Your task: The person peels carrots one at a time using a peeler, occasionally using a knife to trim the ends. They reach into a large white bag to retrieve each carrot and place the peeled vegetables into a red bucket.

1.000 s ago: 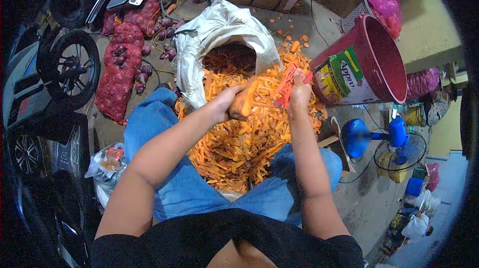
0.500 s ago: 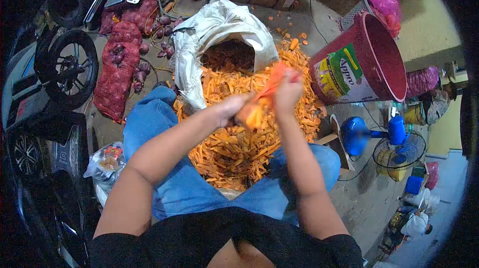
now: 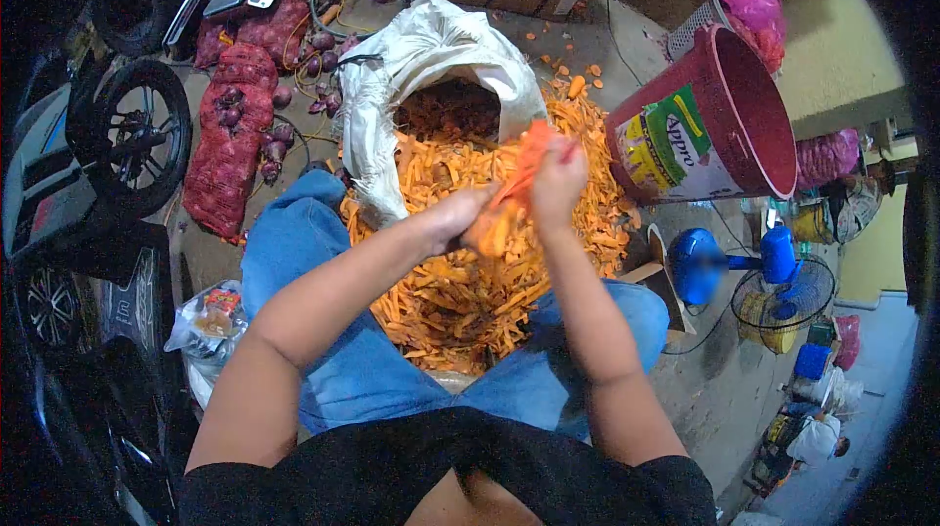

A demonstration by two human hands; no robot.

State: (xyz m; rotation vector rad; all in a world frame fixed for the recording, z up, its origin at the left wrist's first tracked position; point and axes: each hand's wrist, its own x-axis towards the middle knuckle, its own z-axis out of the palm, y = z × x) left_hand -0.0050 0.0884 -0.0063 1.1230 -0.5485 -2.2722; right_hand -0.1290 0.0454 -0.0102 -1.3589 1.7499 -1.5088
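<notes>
A thin orange-red bag with carrot pieces showing at its lower end hangs above a heap of cut carrots. My left hand is closed on the bag's left side, its fingertips partly hidden. Higher up on the right, my right hand grips the bag's gathered top, slightly blurred. Behind the hands lies a white woven sack, its mouth facing me and carrot sticks spilling from it between my legs.
To the right a tilted red bucket rests by the heap. Mesh sacks of onions and a wheel are on the left. A blue fan lies at right; a person is far off, lower right.
My right hand has shifted slightly left with the top of the bag. The left hand stays nearly in place, still closed on it.
</notes>
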